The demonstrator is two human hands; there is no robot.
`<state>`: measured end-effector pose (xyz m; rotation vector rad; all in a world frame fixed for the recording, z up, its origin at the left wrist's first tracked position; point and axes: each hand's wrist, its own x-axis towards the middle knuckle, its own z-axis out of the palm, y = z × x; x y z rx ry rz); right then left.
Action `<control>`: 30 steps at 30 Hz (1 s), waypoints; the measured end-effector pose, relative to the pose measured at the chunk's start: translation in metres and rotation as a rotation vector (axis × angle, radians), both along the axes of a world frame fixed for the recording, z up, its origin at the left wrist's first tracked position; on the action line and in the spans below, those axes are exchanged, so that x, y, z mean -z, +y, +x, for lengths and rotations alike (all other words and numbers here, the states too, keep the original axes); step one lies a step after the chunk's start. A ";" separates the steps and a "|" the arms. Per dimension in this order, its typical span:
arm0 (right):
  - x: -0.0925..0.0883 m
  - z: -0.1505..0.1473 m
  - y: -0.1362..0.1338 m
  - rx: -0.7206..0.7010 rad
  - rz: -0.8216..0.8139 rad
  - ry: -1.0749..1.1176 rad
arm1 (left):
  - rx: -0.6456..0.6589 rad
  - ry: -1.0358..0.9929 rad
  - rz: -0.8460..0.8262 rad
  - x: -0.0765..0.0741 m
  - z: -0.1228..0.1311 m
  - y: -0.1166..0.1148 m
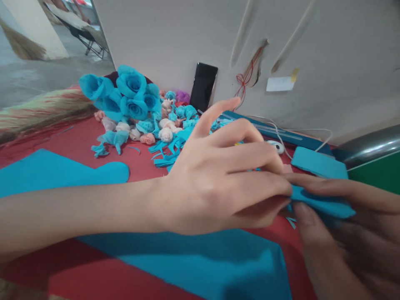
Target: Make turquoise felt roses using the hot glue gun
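Folded blue paper (329, 204) is, in the head view, above the right part of a red surface (70, 143), gripped by the right hand (353, 246) between thumb and finger; the left hand (215, 183) pinches its left end, little finger raised. Flat blue sheets (193, 258) lie near and left. Farther off, blue paper flowers (133, 83) stand above small pale and pink roses (165, 134). A dark phone (203, 85) leans against a pale panel (175, 37), with red wires (245, 79) to its right. Far left, a grey floor (84, 68) holds a folding chair (78, 29) near a straw broom (23, 41).
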<state>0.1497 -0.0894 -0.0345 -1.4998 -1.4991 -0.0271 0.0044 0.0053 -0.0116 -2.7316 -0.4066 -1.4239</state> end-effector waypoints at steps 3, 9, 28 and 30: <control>0.001 -0.001 -0.001 0.064 -0.018 -0.025 | -0.008 -0.022 0.039 0.003 0.000 0.001; -0.002 -0.002 0.000 0.078 -0.047 -0.233 | 0.002 -0.004 0.116 0.005 -0.002 0.003; -0.004 0.001 0.004 0.084 0.061 -0.114 | -0.042 0.036 0.027 0.016 -0.001 0.016; -0.008 0.002 0.006 0.096 0.028 -0.080 | -0.022 0.097 -0.255 0.016 0.001 0.023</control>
